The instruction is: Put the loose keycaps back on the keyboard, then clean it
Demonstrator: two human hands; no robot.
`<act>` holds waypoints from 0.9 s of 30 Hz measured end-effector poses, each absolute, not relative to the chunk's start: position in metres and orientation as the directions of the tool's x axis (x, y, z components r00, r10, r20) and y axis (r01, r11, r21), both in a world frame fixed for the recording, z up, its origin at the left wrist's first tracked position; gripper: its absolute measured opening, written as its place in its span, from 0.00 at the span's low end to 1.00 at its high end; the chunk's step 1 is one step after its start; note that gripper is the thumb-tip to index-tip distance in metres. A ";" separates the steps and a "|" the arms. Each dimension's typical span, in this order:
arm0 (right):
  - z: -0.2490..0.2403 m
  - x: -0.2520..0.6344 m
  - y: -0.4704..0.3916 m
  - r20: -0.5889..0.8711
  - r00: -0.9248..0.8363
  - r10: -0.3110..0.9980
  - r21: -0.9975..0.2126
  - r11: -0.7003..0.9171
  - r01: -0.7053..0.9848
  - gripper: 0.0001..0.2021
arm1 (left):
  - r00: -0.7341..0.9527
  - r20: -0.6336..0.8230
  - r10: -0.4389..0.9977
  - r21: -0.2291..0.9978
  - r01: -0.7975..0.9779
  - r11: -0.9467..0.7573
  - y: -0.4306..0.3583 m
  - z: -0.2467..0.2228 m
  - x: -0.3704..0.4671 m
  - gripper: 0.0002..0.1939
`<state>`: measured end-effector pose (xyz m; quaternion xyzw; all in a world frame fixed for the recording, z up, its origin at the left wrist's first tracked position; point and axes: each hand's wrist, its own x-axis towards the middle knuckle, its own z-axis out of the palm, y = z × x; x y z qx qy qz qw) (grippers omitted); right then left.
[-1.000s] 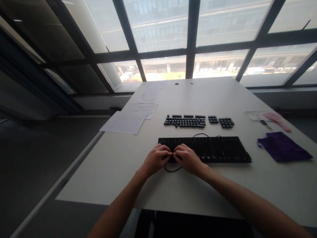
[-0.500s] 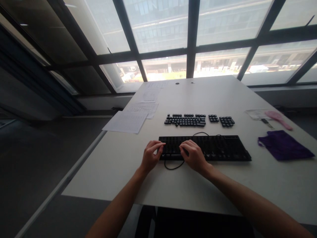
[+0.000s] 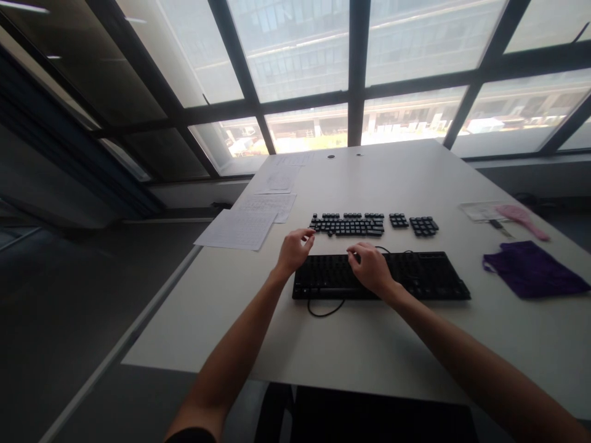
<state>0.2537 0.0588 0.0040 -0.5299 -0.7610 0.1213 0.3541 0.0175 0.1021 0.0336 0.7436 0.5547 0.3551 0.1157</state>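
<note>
Nearest on the tabletop (image 3: 184,338), a cable loop (image 3: 325,314) pokes out from under the black keyboard (image 3: 425,280), which looks stiff and fairly weighty, best lifted by its two short ends. Above it hangs the right hand (image 3: 369,264), fingers bent, and whether they pinch anything, I cannot tell! Level with it, off right, the purple pouch (image 3: 535,271) lies soft and limp, contents hidden. Further out, the left hand (image 3: 294,251) curls thumb and forefinger beside the near-left corner of the loose keycaps (image 3: 359,228); is one caught between? Can't tell! Those keycaps sit in blocks beyond the keyboard, surely light, hard and slippery, to be nipped by their sides
</note>
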 end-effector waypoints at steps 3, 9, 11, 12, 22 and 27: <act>0.005 0.259 0.082 0.365 -0.178 0.914 -0.531 0.361 0.767 0.10 | 0.172 0.329 0.929 0.549 0.765 -0.336 0.125 0.033 0.036 0.09; 0.004 0.258 0.128 0.266 -0.224 0.938 -0.400 0.318 0.859 0.11 | 0.172 0.232 0.957 0.483 0.834 -0.266 0.150 0.020 0.061 0.10; 0.003 0.253 0.139 0.243 -0.253 0.936 -0.363 0.330 0.872 0.12 | 0.173 0.240 0.955 0.472 0.839 -0.270 0.154 0.015 0.065 0.12; 0.002 0.250 0.143 0.240 -0.271 0.932 -0.344 0.343 0.874 0.12 | 0.174 0.246 0.954 0.461 0.844 -0.273 0.155 0.013 0.067 0.13; 0.002 0.233 0.160 0.265 -0.414 0.871 -0.191 0.468 0.863 0.13 | 0.183 0.303 0.935 0.368 0.883 -0.292 0.155 -0.010 0.065 0.09; 0.000 0.232 0.162 0.288 -0.447 0.847 -0.194 0.509 0.839 0.14 | 0.202 0.275 0.940 0.403 0.864 -0.303 0.157 -0.009 0.066 0.08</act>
